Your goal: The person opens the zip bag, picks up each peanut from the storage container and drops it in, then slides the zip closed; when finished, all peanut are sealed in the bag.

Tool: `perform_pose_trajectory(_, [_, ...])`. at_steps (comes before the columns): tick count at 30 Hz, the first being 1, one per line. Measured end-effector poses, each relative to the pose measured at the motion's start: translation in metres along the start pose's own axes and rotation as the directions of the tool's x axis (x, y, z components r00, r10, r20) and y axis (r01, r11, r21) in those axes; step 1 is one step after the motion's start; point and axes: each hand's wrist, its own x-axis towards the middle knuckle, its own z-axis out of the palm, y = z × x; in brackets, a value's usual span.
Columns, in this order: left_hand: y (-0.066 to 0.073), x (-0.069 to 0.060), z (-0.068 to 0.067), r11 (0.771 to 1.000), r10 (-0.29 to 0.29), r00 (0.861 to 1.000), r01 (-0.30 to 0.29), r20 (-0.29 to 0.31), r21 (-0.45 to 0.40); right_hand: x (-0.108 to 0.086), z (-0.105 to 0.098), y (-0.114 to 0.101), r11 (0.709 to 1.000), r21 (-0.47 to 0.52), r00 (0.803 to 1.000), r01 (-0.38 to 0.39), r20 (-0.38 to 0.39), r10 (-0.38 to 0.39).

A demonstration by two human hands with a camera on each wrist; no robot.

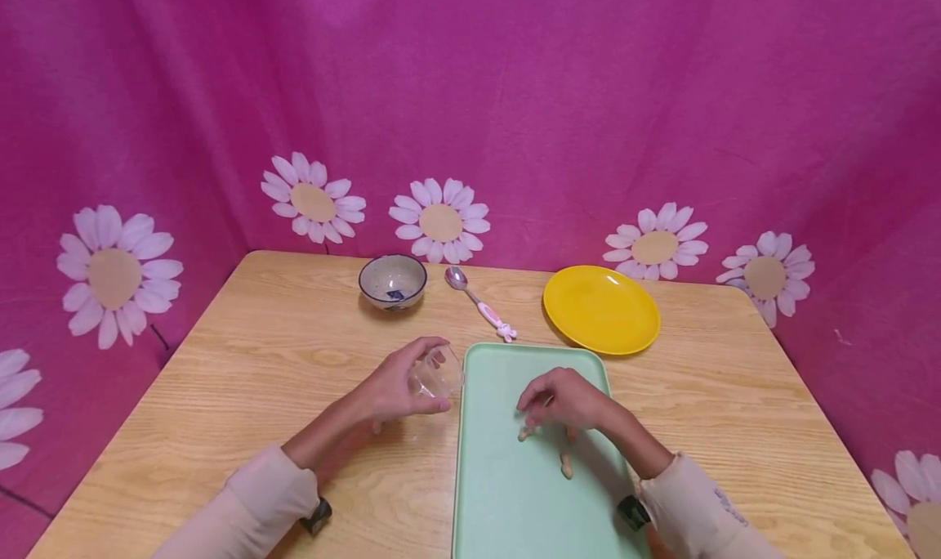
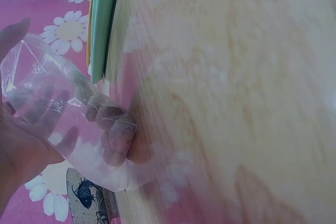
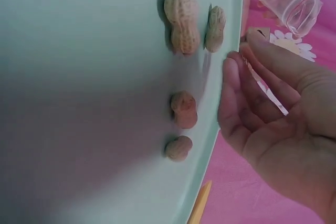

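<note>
1. The clear plastic container (image 1: pixel 434 375) could slip or tip, I judge, because its wall looks smooth and the enclosed peanuts (image 2: pixel 113 129) load one end. Spilled nuts might land on the desk (image 1: pixel 390 502), as it is held beside the pale green tray (image 1: pixel 515 510), not squarely above it.
2. A low sweep of the right grip (image 1: pixel 568 400) could scatter the loose peanuts (image 3: pixel 181 22); their rounded shells would likely roll. The smaller ones could also squirt out of a careless pinch.
3. The left grip (image 1: pixel 397 386) is curled round the container, thumb on one side and fingers on the other. The enclosed nuts sit in its lower end, below the thumb. Whether it touches the desk, I cannot tell.
4. The right grip is loosely bent, thumb and fingertips a little apart, with nothing visible in it. It hangs above the tray.
5. Four loose peanuts lie on the tray near the right grip, none between its fingertips.
</note>
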Motion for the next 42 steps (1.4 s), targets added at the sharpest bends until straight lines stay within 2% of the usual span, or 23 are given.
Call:
perform_pose_trajectory(3, [0.0,0.0,0.001,1.0,-0.014,1.0,0.014,-0.001,-0.012,-0.002,0.001,0.002,1.0,0.008,0.999,-0.017,0.044,0.017])
perform_pose_trajectory(9, [-0.001,-0.001,0.005,0.998,-0.057,0.998,0.058,0.012,-0.039,-0.007,0.005,0.008,0.997,-0.042,0.995,-0.072,0.066,0.075])
perform_pose_trajectory(21, [-0.002,-0.004,0.004,0.997,-0.08,0.997,0.08,0.012,0.01,-0.006,0.008,0.01,0.996,-0.073,0.997,-0.041,0.068,0.046])
perform_pose_trajectory(24, [0.0,-0.003,0.002,0.996,-0.082,0.997,0.082,0.008,0.021,-0.002,0.005,0.005,0.996,-0.092,0.999,-0.006,0.03,0.009])
perform_pose_trajectory(28, [0.002,-0.002,-0.002,0.997,-0.077,0.997,0.076,0.01,0.025,0.007,0.002,-0.002,0.993,-0.119,0.998,0.028,-0.061,-0.035])
perform_pose_trajectory(31, [0.002,-0.001,-0.002,0.997,-0.075,0.997,0.074,0.02,0.024,0.013,0.001,-0.009,0.994,-0.112,0.991,0.012,-0.132,-0.027])
perform_pose_trajectory(36, [0.004,0.001,-0.001,0.998,-0.053,0.998,0.052,0.018,0.02,0.022,0.0,-0.024,0.999,-0.036,0.975,-0.032,-0.222,0.023])
perform_pose_trajectory(42, [0.005,0.002,0.002,0.999,-0.04,0.999,0.04,0.029,0.004,0.031,0.002,-0.039,0.998,0.053,0.963,-0.037,-0.266,0.05])
